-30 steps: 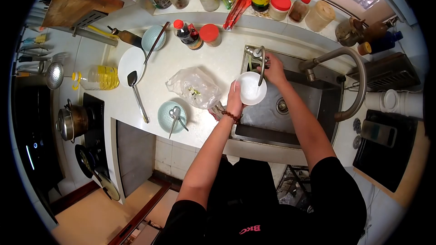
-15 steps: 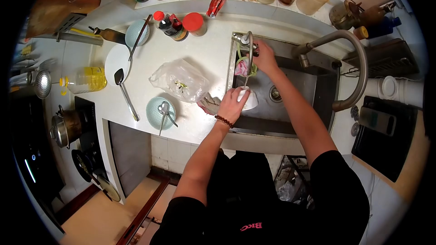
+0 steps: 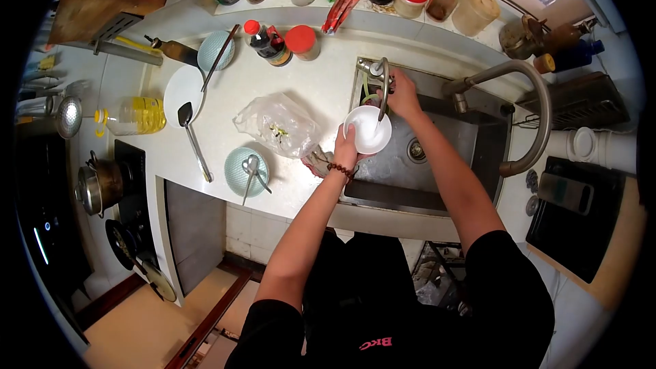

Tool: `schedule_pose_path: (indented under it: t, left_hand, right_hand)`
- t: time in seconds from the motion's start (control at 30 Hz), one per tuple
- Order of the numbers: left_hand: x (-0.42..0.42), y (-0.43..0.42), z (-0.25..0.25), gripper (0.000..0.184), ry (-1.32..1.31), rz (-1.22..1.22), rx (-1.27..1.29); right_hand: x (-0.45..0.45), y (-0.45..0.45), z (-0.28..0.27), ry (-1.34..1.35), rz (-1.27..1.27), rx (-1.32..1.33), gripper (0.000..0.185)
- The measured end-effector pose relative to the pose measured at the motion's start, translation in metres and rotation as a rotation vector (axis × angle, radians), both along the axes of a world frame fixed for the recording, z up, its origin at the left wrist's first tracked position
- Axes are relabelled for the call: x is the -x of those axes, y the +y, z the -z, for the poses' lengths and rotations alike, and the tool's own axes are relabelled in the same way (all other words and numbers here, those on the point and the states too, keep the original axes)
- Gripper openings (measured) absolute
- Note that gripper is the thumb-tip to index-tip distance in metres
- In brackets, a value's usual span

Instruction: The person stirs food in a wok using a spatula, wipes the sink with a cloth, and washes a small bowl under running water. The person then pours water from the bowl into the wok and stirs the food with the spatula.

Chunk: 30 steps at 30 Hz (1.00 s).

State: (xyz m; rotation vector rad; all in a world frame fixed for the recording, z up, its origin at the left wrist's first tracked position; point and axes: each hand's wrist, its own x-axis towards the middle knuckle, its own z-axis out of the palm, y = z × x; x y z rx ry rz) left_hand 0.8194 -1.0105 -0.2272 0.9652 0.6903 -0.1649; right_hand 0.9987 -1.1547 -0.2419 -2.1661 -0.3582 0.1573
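My left hand (image 3: 347,149), with a beaded bracelet at the wrist, grips a small white bowl (image 3: 369,131) by its near left rim. The bowl faces up beneath the spout of the small tap (image 3: 384,72), over the left side of the sink. Something pale, perhaps water or foam, shows inside it. Just behind the spout, my right hand (image 3: 403,98) is closed at the tap's dark handle; its fingertips are partly hidden. A pink and green cloth-like item is mostly covered by the bowl.
Left of the sink (image 3: 444,198) lie a clear plastic bag (image 3: 277,123) and a pale green bowl (image 3: 236,181) with spoons. A spatula (image 3: 193,138) rests on a white plate (image 3: 179,99). A large curved faucet (image 3: 543,106) arches over the sink's right side.
The white bowl has turned from upside down to facing up under the spout, and my left hand has shifted its hold to the rim. My right hand has stayed near the tap.
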Motion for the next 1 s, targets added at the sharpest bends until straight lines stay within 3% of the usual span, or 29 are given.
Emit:
schedule_pose_path:
  t: [0.43, 1.0]
  left_hand:
    - [-0.006, -0.005, -0.019, 0.058, -0.027, 0.053, -0.047]
    - [-0.005, -0.002, -0.038, 0.062, -0.026, 0.028, -0.053]
  right_hand:
    - [0.001, 0.0, -0.007, 0.002, -0.013, 0.043, 0.052]
    - [0.002, 0.002, -0.014, 0.001, -0.014, 0.064, 0.052]
